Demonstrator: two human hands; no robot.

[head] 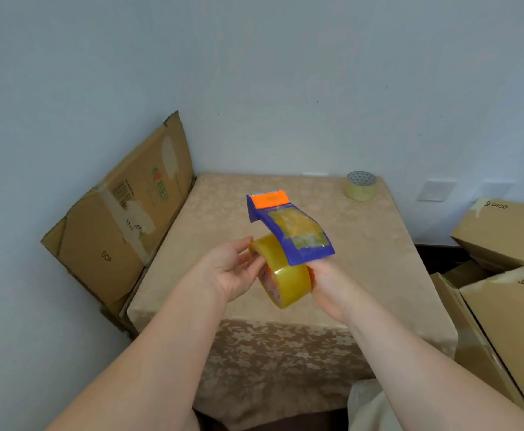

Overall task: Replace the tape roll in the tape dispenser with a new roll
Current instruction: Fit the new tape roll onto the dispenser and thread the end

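Pale walls meet behind a small table (378, 244) draped in a beige flowered cloth, and both hands work in the air above its middle.

At the centre of the view sits the tape dispenser (288, 225), blue with an orange front piece, held off the cloth. Its long axis runs from about five o'clock, near the wrists, to eleven o'clock, and the orange cutting end points away toward the far wall. A patch of old tape clings to its curved top. Under its near end is a full yellowish tape roll (285, 283), standing on edge with its open core facing about eight o'clock.

The left hand (228, 270) has loosely curled fingers touching the roll's side and rim. The right hand (327, 283) closes around the far side of the roll and the dispenser's underside; which of the two it mainly grips is hidden.

My judgement is that the fresh roll is being seated, though it could equally be coming off. Next would come pressing it square onto the hub, then finding the loose end and leading it forward to the cutter.

At one o'clock, well apart, a slimmer roll (360, 185) lies flat on the table. Flattened cardboard (123, 219) leans at nine o'clock; boxes (509, 237) stack at three.
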